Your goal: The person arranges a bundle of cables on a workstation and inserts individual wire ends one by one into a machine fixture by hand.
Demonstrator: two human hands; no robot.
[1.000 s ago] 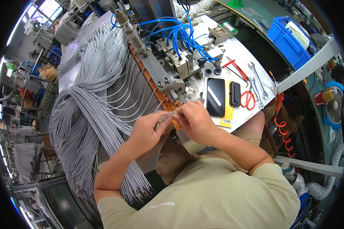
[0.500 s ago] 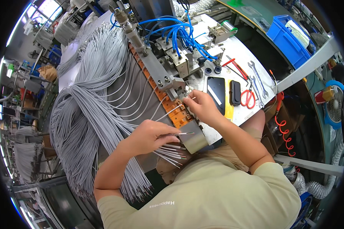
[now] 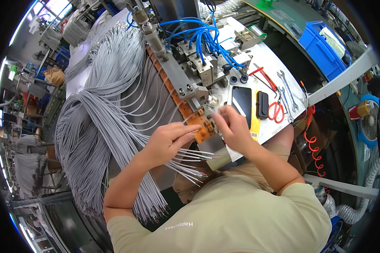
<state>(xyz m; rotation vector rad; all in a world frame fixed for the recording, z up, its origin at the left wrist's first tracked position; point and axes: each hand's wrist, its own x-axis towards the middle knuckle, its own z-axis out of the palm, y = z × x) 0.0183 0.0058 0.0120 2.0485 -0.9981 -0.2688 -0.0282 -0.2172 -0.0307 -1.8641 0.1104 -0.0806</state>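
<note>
My left hand (image 3: 166,142) is closed in a pinch over the orange fixture strip (image 3: 180,109), its fingertips on a grey cable whose end is mostly hidden by the fingers. Beneath that palm, loose grey cable ends (image 3: 194,155) with stripped, coloured wire tips fan out. Across the strip, my right hand (image 3: 233,128) has its thumb and fingers drawn together by the strip's near end; whatever they hold is blurred and too small to name. Just beyond the fingers stands the metal press head (image 3: 194,95). Several cables run in a row from the strip to a big grey cable bundle (image 3: 99,109).
Right of the press, a white tabletop holds a phone (image 3: 240,103), a black case (image 3: 262,104), red-handled scissors (image 3: 276,111), pliers (image 3: 266,78) and wrenches (image 3: 287,90). Blue air tubes (image 3: 207,38) loop over the machine. A blue crate (image 3: 321,48) stands at the far right.
My left hand has moved up and right, from above the loose ends onto the orange strip with the cable. My right hand has shifted slightly right and nearer. The view has shifted a little.
</note>
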